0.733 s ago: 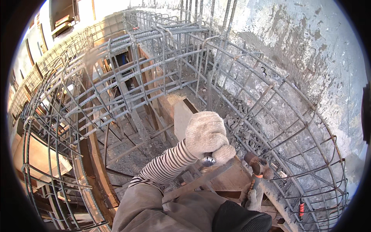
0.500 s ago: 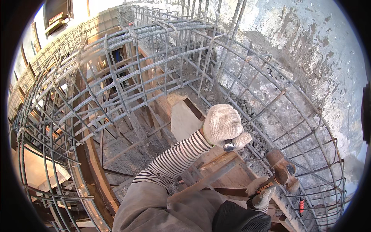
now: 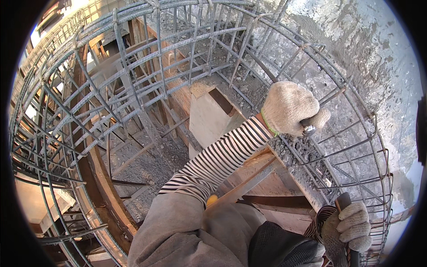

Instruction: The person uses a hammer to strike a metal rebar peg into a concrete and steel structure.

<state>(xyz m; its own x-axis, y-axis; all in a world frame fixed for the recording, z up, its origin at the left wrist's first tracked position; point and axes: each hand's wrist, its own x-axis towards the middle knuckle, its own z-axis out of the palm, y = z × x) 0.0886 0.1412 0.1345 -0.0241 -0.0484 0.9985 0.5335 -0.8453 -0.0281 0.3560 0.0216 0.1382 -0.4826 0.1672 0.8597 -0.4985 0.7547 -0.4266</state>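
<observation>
Farther right and higher in view than in the earlier frame, the metal bar (image 3: 262, 68) has travelled with the left hand (image 3: 291, 109), whose gloved fist is closed around it. Its dark length slants away beyond the fist among the reinforcing rods, and a shiny end pokes out at the thumb side. It looks heavy and rigid, hard to damage, perhaps a bit slick in knitted cotton; a full grip at mid-shaft, fingers clear of the shiny end, seems the sound hold.

Nearer the body and to the right, the right hand (image 3: 353, 227) has also swung outward; its fingers wrap a hammer (image 3: 343, 201) (I cannot tell which end tops the fist). That tool should feel weighty at the head, so the handle is the place to grasp.

Just below the left hand lies grey rubble (image 3: 296, 155); left of it, a pale panel (image 3: 207, 118). The rebar cage (image 3: 120, 66) curves around beyond both hands, 1 rough, patchy wall (image 3: 378, 44) rises on their right, and a curved wooden board (image 3: 104, 180) stands well to their left.
</observation>
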